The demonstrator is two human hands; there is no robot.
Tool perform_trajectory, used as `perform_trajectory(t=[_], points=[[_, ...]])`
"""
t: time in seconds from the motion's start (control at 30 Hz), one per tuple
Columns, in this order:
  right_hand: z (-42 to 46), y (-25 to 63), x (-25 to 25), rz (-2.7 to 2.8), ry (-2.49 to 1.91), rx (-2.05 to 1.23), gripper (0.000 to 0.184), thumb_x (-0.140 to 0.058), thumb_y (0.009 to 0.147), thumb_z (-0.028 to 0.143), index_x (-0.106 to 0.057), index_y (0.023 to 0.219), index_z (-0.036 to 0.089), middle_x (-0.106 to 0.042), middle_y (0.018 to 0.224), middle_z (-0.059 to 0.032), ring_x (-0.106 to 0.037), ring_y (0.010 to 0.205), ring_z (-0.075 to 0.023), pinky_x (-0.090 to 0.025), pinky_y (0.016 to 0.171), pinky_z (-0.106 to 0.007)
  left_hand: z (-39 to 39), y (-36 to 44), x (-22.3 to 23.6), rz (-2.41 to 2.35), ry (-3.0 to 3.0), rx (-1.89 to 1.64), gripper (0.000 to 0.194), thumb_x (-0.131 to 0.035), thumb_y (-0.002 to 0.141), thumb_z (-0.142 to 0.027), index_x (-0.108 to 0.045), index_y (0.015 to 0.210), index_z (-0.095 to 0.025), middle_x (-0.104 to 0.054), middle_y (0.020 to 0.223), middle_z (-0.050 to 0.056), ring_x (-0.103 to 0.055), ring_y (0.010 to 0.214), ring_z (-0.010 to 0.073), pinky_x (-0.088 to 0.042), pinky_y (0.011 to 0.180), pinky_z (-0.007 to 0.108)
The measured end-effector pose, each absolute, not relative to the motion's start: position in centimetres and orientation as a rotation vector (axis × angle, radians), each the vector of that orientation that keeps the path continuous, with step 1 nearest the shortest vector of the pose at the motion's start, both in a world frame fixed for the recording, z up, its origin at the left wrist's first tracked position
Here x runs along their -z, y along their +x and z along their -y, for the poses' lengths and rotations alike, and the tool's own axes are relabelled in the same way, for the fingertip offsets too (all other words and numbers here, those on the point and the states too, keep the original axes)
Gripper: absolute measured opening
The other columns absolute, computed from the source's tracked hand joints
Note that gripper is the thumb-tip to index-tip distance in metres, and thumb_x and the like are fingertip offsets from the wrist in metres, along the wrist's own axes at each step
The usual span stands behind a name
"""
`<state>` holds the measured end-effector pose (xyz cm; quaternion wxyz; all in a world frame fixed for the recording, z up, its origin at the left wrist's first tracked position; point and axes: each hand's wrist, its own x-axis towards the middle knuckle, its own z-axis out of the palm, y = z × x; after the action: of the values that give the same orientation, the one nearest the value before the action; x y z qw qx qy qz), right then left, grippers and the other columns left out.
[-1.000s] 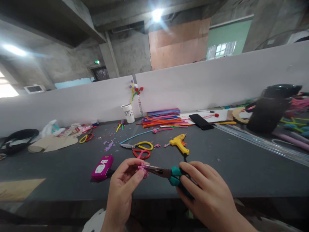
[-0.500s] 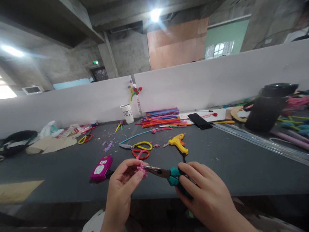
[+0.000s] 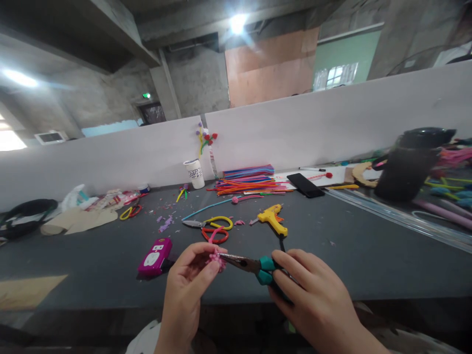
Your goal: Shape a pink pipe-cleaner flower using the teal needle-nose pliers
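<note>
My left hand (image 3: 188, 287) pinches a small pink pipe-cleaner flower (image 3: 217, 261) between thumb and fingers, with a pink stem rising behind it. In my right hand (image 3: 317, 290) are long-nose pliers (image 3: 241, 263) with teal and black handles; their tips touch the flower from the right. Just beyond lie scissors (image 3: 216, 228) with one yellow and one red handle. A yellow glue gun (image 3: 273, 220) rests to the right of them. To the left of my left hand is a magenta box-shaped device (image 3: 155, 256) with a white picture on it.
A pile of coloured pipe cleaners (image 3: 250, 182) lies at the back near a white patterned paper cup (image 3: 193, 173). A black phone (image 3: 305, 185) and a dark jug (image 3: 401, 164) stand to the right. Purple scraps (image 3: 165, 223) and a second pair of scissors (image 3: 130, 212) are on the left.
</note>
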<state>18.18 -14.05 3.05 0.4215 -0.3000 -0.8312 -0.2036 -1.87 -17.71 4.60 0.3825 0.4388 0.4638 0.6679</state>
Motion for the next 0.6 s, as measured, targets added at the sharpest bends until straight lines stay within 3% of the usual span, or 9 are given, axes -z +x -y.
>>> perform_trajectory(t=[0.37, 0.6], points=[[13.5, 18.9, -3.3, 2.014, -0.725, 0.447, 0.012, -0.052, 0.084, 0.016, -0.057, 0.074, 0.02, -0.068, 0.094, -0.0059, -0.059, 0.085, -0.0207, -0.047, 0.075, -0.034, 17.6, -1.7, -5.0, -1.101, 1.003, -1.755, 0.016, -0.078, 0.069, -0.024, -0.075, 0.083, -0.019, -0.077, 0.084, 0.004, -0.066, 0.07, 0.0123, -0.053, 0.068, 0.019], [13.2, 19.3, -3.7, 1.985, -0.759, 0.384, 0.011, -0.053, 0.082, 0.015, -0.058, 0.074, 0.019, -0.066, 0.092, -0.0083, -0.061, 0.082, -0.0204, -0.05, 0.071, -0.034, 17.5, -1.9, -4.8, -1.05, 0.953, -1.752, 0.016, -0.076, 0.071, -0.024, -0.074, 0.086, -0.018, -0.077, 0.083, 0.007, -0.07, 0.081, 0.0192, -0.055, 0.073, 0.026]])
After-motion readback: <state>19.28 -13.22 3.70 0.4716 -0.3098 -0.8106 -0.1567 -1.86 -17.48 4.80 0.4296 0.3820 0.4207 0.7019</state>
